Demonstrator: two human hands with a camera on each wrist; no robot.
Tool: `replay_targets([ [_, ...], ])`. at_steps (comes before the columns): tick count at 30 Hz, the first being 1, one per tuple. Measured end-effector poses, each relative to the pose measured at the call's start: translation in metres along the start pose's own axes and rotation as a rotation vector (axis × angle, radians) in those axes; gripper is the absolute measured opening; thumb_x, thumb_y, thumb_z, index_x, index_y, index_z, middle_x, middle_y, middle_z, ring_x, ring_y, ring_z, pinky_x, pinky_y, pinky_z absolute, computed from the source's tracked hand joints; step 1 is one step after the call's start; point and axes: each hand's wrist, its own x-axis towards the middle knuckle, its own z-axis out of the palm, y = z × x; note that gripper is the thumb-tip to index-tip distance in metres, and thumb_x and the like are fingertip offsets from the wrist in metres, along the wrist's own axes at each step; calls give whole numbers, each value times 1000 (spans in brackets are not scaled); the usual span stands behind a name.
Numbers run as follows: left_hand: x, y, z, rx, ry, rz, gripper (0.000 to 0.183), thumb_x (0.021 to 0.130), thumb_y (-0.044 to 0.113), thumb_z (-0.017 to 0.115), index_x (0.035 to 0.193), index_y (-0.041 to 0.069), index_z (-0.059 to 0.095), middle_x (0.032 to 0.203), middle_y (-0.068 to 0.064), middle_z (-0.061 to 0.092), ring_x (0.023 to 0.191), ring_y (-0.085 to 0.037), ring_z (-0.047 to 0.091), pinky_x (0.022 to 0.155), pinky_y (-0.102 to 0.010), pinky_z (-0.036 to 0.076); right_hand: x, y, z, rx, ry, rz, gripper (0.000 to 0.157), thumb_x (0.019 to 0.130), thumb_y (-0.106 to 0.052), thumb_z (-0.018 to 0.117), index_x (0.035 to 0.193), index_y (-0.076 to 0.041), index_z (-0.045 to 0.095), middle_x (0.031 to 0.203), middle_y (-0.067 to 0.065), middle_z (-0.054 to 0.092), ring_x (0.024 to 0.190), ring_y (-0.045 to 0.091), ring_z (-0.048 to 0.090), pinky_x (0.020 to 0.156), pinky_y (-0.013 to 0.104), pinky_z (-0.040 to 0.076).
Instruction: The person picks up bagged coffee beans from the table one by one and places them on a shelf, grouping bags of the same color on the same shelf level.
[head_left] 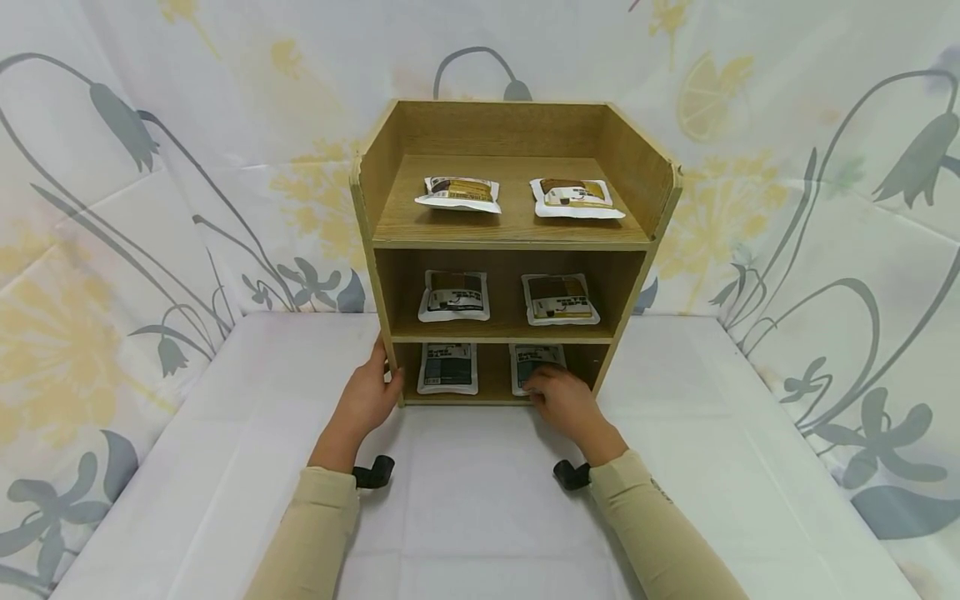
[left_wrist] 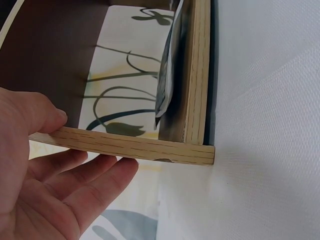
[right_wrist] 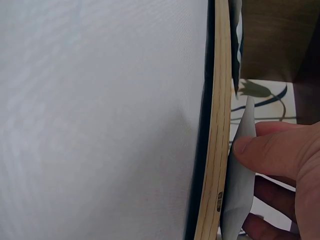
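A wooden three-tier shelf point(head_left: 510, 245) stands on the white cloth. My left hand point(head_left: 369, 396) grips the lower part of its left side panel point(left_wrist: 125, 144), thumb inside and the other fingers along the outer face. On the bottom tier, at the right, my right hand point(head_left: 566, 404) pinches the near edge of a white-edged packet with a dark green label point(head_left: 534, 357). In the right wrist view the thumb lies on this packet point(right_wrist: 239, 185), with fingers behind it. A matching packet point(head_left: 447, 369) lies on the same tier at the left.
Two dark brown-labelled packets, left point(head_left: 454, 297) and right point(head_left: 561, 300), lie on the middle tier. The top tier holds two yellow-brown packets, left point(head_left: 460, 194) and right point(head_left: 576, 198). Flower-printed cloth point(head_left: 225, 167) hangs behind and at both sides.
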Motion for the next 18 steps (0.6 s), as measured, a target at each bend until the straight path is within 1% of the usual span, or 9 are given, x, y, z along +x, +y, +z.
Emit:
replay_targets([
  [12,0,-2,1,-2,-11,-4,72,100,19,47,157,10,3,144,-26,46,125,-42,54,89,-49,55,-1,2,1,12,-4,-5,15,82,-4,73,94,-13,75,99,4,70,94,22,67,80,36,56],
  [18,0,0,-1,10,16,30,69,99,17,48,155,8,9,139,-28,51,122,-43,56,87,-50,56,0,2,-2,-4,-17,-33,18,83,-5,73,98,-15,75,103,3,71,100,23,67,84,37,56],
])
